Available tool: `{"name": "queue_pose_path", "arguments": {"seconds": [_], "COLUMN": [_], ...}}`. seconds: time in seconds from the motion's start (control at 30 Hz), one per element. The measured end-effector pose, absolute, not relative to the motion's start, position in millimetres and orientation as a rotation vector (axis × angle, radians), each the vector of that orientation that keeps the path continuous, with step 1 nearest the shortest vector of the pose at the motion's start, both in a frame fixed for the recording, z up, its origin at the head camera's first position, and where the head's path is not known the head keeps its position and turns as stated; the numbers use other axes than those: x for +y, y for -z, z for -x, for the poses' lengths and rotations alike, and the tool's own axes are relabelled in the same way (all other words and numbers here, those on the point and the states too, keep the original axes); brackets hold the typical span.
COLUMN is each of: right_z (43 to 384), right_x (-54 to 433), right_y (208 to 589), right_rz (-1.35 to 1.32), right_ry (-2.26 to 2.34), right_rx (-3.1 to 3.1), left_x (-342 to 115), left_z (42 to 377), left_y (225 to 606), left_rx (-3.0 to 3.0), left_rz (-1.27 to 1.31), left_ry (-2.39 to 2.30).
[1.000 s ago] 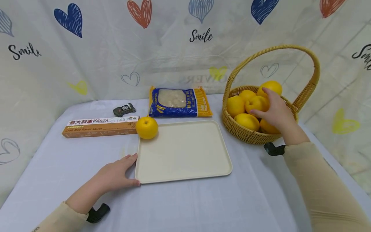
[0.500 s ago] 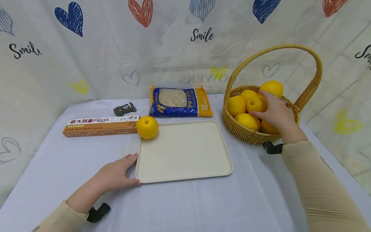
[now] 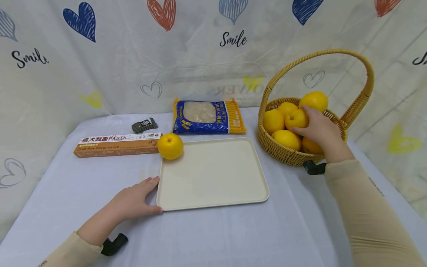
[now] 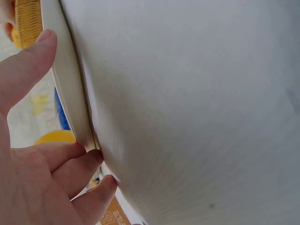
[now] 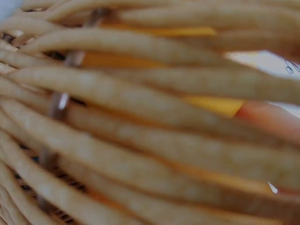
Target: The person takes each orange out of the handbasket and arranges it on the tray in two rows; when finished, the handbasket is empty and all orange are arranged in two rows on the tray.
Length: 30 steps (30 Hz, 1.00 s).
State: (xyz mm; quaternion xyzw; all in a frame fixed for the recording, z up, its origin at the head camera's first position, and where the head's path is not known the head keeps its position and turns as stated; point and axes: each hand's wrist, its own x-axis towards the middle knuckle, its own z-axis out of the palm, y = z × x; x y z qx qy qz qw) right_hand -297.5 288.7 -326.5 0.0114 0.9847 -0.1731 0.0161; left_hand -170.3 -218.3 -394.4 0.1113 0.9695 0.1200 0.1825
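Observation:
My right hand (image 3: 320, 126) reaches into the wicker basket (image 3: 287, 157), with thumb and fingers around a yellow-orange orange (image 3: 296, 118) in the pile. Its other fingers are partly hidden among the fruit. Close up in the right wrist view, the basket's weave (image 5: 117, 93) fills most of the picture, with a bit of a finger (image 5: 267, 119) beyond it. My left hand (image 3: 131, 202) is spread at the left edge of the cream tray (image 3: 213, 178), its thumb near the front corner and fingertips against the side. One orange (image 3: 170, 147) sits at the tray's back left corner.
Left of the tray lies a long pasta box (image 3: 116, 146), with a small black packet (image 3: 145, 125) behind it. A blue and yellow pasta bag (image 3: 208, 116) lies behind the tray. The basket's tall handle (image 3: 333, 52) arches over the fruit; another orange (image 3: 314, 101) rests high at the back.
The right hand stays among the fruit, its thumb and fingers settling closer around the orange. The left hand keeps its place at the tray; the whole view shifts slightly.

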Motion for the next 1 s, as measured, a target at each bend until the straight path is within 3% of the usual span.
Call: {"name": "queue_pose_path", "arguments": {"seconds": [0.77,1.0], "right_z": [284,276], "right_x": [285,278], "right_y": [321,314], "right_rz": [-0.115,-0.004], "right_ry": [0.735,0.959], "right_rx": [3.130,3.185], "left_x": [-217,-217], "left_z": [171,170], "left_y": [394,393], "left_rx": [2.727,2.728], "left_rz": [-0.305,-0.309], "left_ry": [-0.332,-0.336]}}
